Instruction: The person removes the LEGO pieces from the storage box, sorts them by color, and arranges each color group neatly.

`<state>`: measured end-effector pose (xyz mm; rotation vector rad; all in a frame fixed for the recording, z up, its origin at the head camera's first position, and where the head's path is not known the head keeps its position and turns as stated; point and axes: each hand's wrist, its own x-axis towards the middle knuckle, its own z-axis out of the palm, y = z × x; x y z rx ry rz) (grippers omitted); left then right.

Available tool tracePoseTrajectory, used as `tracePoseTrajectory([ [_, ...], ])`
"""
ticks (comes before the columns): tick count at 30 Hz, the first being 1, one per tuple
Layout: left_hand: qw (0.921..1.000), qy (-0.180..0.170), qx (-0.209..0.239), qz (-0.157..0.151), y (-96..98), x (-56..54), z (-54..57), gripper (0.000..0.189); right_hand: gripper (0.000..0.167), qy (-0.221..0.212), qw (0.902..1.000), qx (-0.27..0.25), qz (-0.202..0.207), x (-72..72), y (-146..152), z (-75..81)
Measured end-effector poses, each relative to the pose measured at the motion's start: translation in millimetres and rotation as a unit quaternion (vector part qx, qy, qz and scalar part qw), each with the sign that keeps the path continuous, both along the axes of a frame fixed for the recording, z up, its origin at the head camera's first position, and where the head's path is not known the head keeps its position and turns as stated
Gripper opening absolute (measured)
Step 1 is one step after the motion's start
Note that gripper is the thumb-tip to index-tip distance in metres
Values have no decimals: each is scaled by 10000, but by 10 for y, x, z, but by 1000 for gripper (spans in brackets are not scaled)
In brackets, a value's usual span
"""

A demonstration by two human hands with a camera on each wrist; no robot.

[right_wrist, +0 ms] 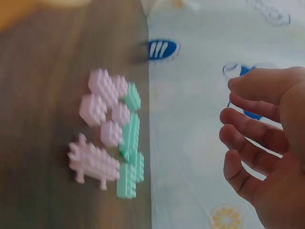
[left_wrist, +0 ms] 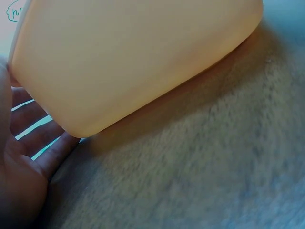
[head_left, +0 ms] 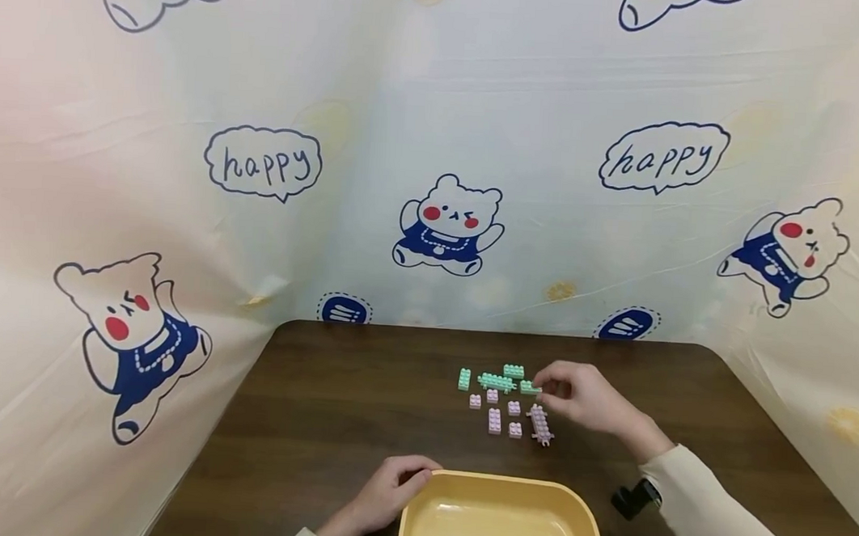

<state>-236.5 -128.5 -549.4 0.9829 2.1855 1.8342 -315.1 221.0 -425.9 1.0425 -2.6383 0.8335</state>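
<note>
On the dark table, several small toy building bricks lie in a loose cluster. The green ones include an upright-lying brick (head_left: 463, 379), a back brick (head_left: 514, 371) and a long piece with side pegs (head_left: 496, 382). Nearer are small pink bricks (head_left: 514, 408), a longer pink brick (head_left: 494, 420) and a pink piece with pegs (head_left: 540, 424). My right hand (head_left: 586, 398) hovers by the rightmost green brick (head_left: 528, 386); its fingers are loosely bent, nothing between them in the right wrist view. My left hand (head_left: 388, 492) grips the corner of a yellow tray (head_left: 506, 479).
Behind the table (head_left: 320, 408) hangs a pale curtain (head_left: 541, 79) printed with bears and "happy" bubbles. It also hangs along both sides. A black device (head_left: 634, 499) is strapped at the right wrist. The yellow tray stands at the near edge of the view.
</note>
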Motion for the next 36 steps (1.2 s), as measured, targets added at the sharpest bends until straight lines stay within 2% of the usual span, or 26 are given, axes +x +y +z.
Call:
tracePoseTrajectory([
  [3,10000,73,10,9,2,12,-6,25,21,58,9993,-14,368,194,-23,20],
  [8,9998,176,-21,80,7,-1,-11,24,25,138,9973,-104,719,478,-87,43],
  [16,9996,127,-222,76,2,1,-43,23,21,124,9901,0,1401,916,-184,-178],
  [18,9998,102,-186,57,3,-1,-35,23,19,112,9885,15,1506,978,-191,-234],
  [24,9999,71,-103,21,4,-3,-10,24,15,-369,9878,143,1505,1088,-198,-347],
  [31,9999,118,-92,13,4,1,-14,24,15,-269,9844,262,1718,1184,-237,-400],
  [36,9998,142,-130,77,14,-2,3,23,15,-773,9822,418,1661,1238,-253,-398],
])
